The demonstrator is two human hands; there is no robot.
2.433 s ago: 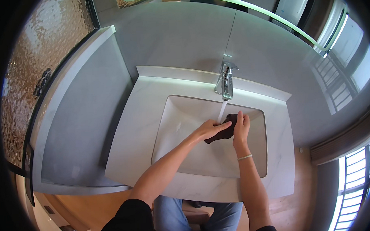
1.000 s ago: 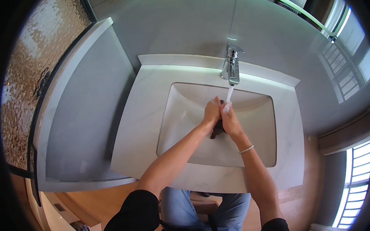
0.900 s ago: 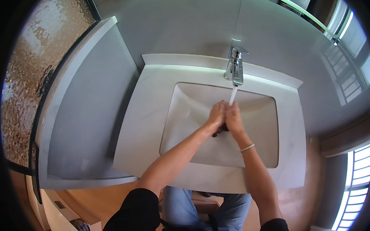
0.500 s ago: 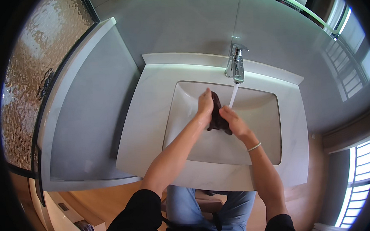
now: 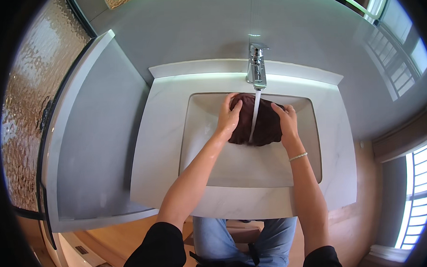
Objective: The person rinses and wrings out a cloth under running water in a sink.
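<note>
A dark maroon cloth [image 5: 268,124], wet and spread wide, hangs between my two hands over the sink basin [image 5: 233,173]. My left hand [image 5: 229,115] is closed on its left side, thumb in front. At the upper right edge, my right hand [image 5: 287,119] pinches the fabric between thumb and fingers. Water [image 5: 256,115] pours from the chrome faucet [image 5: 257,68] down onto the middle of the cloth. What kind of garment or cloth it is cannot be made out.
A white marbled countertop [image 5: 159,135] surrounds the basin, with a low backsplash [image 5: 197,67] behind it. To the left stands a grey partition [image 5: 96,137] beside textured glass [image 5: 38,102]. A barred window [image 5: 418,197] is at the lower right.
The cloth was bunched between my hands left of the stream; now it is opened out under the water. My hands have moved apart, the right one going right and up.
</note>
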